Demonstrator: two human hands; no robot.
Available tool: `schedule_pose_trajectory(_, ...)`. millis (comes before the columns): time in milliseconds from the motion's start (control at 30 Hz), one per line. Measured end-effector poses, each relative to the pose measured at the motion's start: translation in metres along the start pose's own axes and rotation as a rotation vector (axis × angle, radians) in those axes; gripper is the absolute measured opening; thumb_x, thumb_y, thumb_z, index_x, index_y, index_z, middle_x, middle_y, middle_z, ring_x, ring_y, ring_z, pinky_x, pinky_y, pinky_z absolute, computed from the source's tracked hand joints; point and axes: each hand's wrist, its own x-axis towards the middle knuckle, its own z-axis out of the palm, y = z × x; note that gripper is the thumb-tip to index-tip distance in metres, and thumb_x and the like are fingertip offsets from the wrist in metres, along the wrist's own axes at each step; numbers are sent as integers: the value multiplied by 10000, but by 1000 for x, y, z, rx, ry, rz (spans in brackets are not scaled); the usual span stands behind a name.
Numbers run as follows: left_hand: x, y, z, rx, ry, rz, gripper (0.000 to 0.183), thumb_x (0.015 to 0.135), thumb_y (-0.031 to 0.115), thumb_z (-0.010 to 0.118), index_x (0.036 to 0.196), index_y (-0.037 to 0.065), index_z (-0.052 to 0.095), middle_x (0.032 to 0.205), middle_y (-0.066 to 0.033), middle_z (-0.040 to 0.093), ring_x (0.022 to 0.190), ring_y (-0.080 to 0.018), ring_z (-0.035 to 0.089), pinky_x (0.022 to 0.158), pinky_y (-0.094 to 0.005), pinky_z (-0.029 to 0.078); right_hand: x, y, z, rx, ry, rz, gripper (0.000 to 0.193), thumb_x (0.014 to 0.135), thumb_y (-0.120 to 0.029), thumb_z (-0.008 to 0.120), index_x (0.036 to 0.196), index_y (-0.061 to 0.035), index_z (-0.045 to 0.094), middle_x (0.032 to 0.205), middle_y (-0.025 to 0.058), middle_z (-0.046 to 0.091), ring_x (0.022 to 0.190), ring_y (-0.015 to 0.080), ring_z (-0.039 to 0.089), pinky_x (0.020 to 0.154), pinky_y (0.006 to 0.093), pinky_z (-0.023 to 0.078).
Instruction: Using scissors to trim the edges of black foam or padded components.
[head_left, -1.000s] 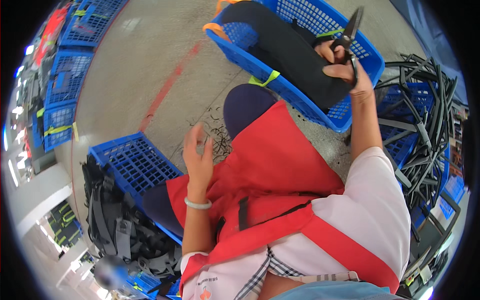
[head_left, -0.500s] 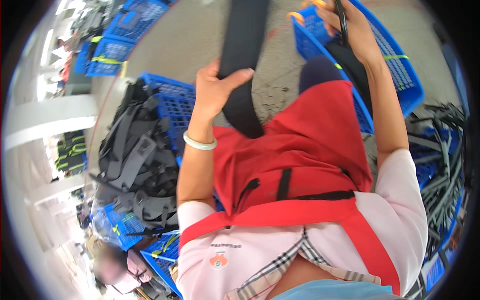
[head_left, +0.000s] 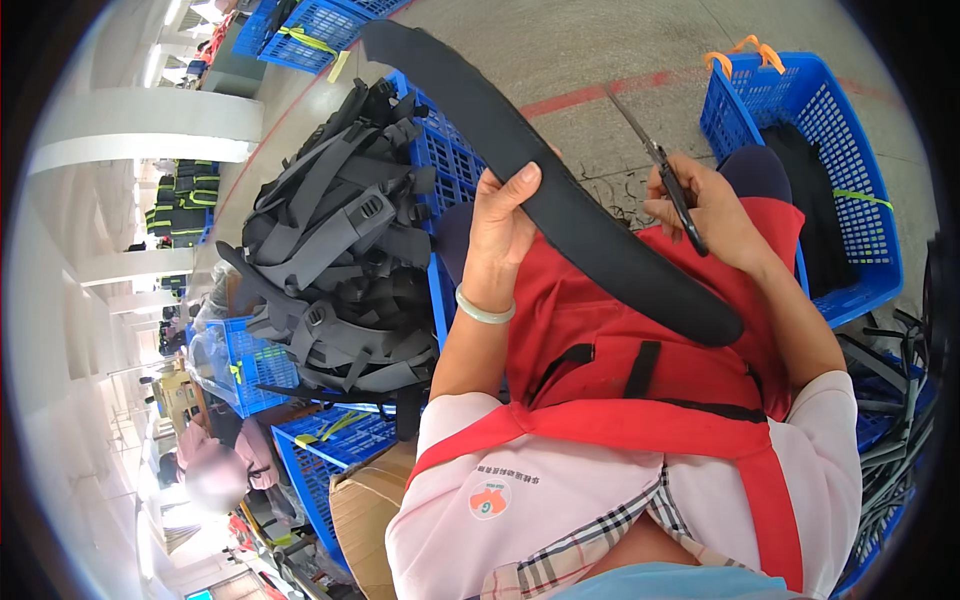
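Observation:
A long, curved black padded strap point(head_left: 615, 255) lies slantwise over my lap, its far end reaching up to the left and its near rounded end above my red apron point(head_left: 560, 310). My left hand point(head_left: 503, 225) is closed around the strap near its middle, thumb on top. In my right hand point(head_left: 715, 210) is a pair of scissors point(head_left: 655, 150), with black handles in the fingers and the blades pointing away and to the left. The blades are apart from the strap.
At my left, grey and black straps with buckles point(head_left: 345, 235) heap up by a blue crate point(head_left: 440, 165). A blue basket point(head_left: 885, 265) at my right holds black pieces point(head_left: 805, 180). Strips point(head_left: 890, 450) pile up at lower right. Dark scraps point(head_left: 625, 190) litter the floor.
The strap has swung from nearly upright to a slant across my lap. My right hand has come back from over the right basket with the scissors, now near the strap. The view has shifted.

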Motion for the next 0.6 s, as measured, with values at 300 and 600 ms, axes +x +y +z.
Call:
schedule_pose_trajectory(300, -4, -17, -10, -17, 15, -42, 121, 835, 67, 700, 948, 36, 673, 906, -59, 684, 795, -165, 657, 754, -303, 535, -8, 30, 13, -13, 25, -53, 268, 844, -74, 700, 1033, -15, 519, 813, -14, 530, 797, 40, 532, 655, 202, 426)
schedule_pose_trajectory(600, -9, -26, -12, -78, 20, -52, 137, 827, 40, 702, 959, 33, 669, 916, -65, 685, 819, -167, 655, 777, -306, 529, -15, 25, 11, -275, -11, -58, 490, 774, -242, 754, 1101, -5, 477, 866, 66, 532, 734, 116, 444, 672, 280, 423)
